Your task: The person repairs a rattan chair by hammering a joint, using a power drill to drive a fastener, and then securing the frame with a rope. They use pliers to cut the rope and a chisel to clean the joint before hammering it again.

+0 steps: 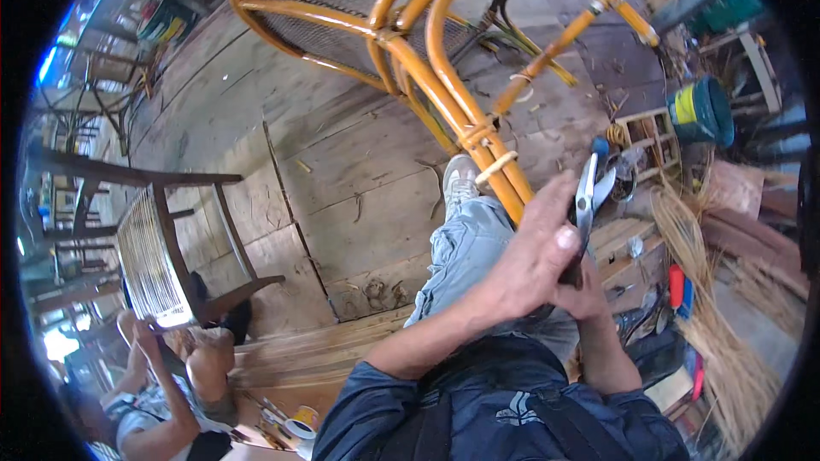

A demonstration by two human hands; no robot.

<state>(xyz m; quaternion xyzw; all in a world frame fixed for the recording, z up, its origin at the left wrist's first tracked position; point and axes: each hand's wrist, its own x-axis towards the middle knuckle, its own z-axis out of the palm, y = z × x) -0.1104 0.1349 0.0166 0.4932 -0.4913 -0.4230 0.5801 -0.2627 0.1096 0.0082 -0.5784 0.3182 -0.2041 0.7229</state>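
At frame centre-right my left hand (536,258) hides most of my right hand (585,290), whose fingers grip the pliers (588,196), while I cannot tell the left's grip.

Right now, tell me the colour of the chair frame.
Orange-yellow; the chair frame shows best in the head view, its only view.

We see a dark wooden chair frame (162,239) at left on the plank floor (342,145), a teal bucket (702,111) at right, and straw bundles (726,350) beside it.
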